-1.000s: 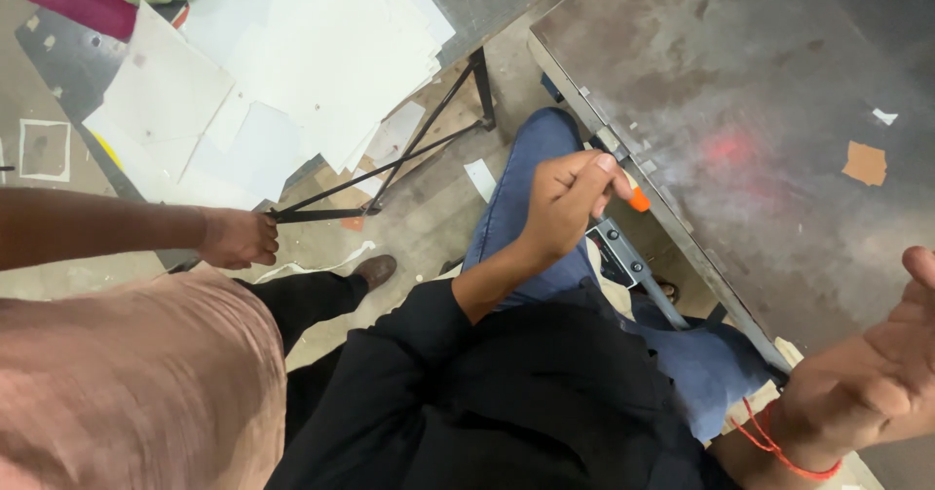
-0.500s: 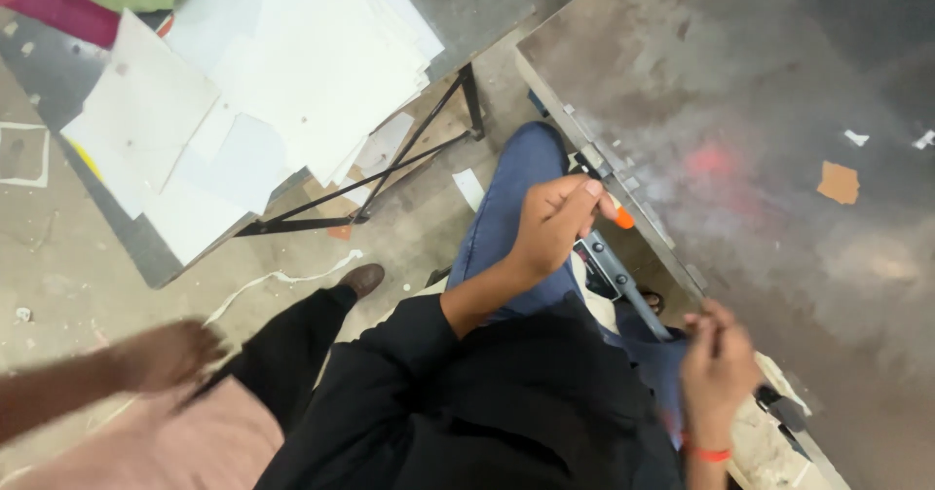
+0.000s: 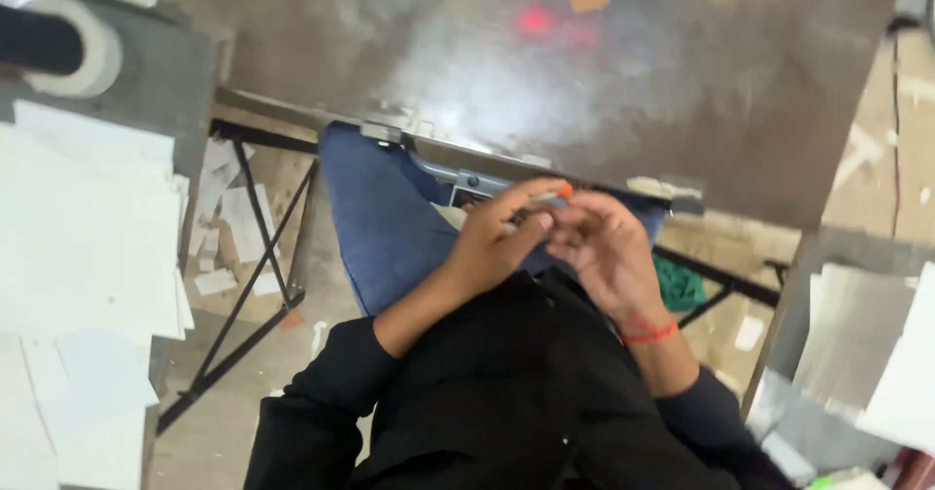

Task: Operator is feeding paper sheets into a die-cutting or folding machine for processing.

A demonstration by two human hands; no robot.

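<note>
Grey, scuffed metal surface (image 3: 623, 71) fills the top of the head view, white paper sheets (image 3: 78, 246) stacked off to the left. Below its edge I see my left hand (image 3: 497, 246) with fingers pinched on a thin orange-tipped tool (image 3: 545, 196) — my right hand (image 3: 609, 251) touches it, fingers loosely curled, holding nothing I can make out.

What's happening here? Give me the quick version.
A seated person in a black top holds both hands together over their lap, just below the edge of a worn metal table. The left hand pinches a thin stick with an orange tip, and the right hand, with a red thread at the wrist, closes in beside it, fingers touching. Stacks of white sheets lie on a side table to the left. A roll of tape sits above them.
</note>
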